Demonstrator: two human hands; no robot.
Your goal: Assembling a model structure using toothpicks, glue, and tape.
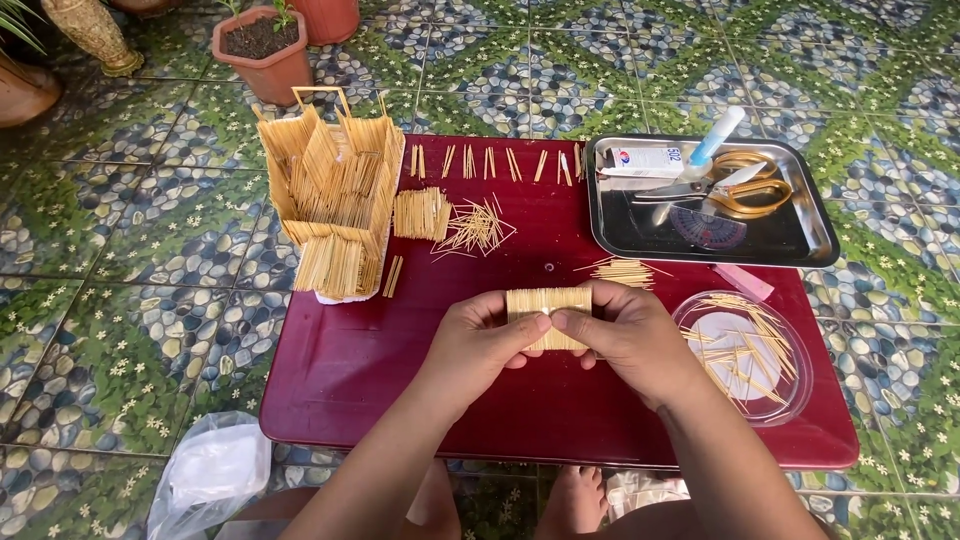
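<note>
My left hand (482, 340) and my right hand (625, 335) together hold a small flat panel of glued toothpicks (545, 302) just above the dark red table (350, 380). Both thumbs press on its lower front edge. A partly built toothpick model house (332, 195) stands at the table's far left. Beside it lie a stacked toothpick panel (421, 213) and a loose scatter of toothpicks (476, 228). Small toothpick bundles (490, 162) lie in a row along the far edge. Another little pile of toothpicks (622, 270) lies just beyond my right hand.
A metal tray (800, 235) at the far right holds gold-handled scissors (740, 190), a glue tube (715, 135), a small box and a protractor. A clear round lid with toothpicks (745, 352) sits at the right. Clay pots (262, 50) stand on the tiled floor; a plastic bag (210, 475) lies below left.
</note>
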